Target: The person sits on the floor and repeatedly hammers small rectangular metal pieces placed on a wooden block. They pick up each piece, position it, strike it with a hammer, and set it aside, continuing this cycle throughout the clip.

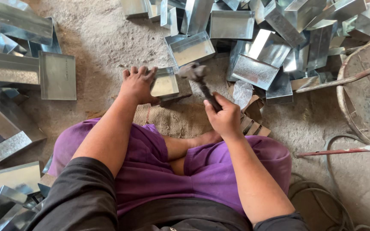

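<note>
Purple-clad legs (150,167), folded cross-legged, fill the bottom of the frame, with a black top's hem below them. Dusty floor (99,38) spreads across the upper half, strewn with folded sheet-metal trays: one heap (275,38) crowds the upper right, another (9,64) runs down the left edge. At right, a rusted round pan (367,90) sits under a long rod (343,79), with a second rod (343,150) and coiled hose (322,205) lower right. Burlap sacking (172,117) lies just beyond the knees.

Centre frame, the left hand (137,85) clasps the near edge of a small shiny tray (164,82), fingers curled over its rim, steadying it on a dark block (184,90) on the floor. Right hand (224,116) is clenched around the dark handle of a hammer (197,76), whose blurred head hangs just above the tray's right edge; whether it touches cannot be told. Flattened card scraps (253,124) lie beside the right hand.
</note>
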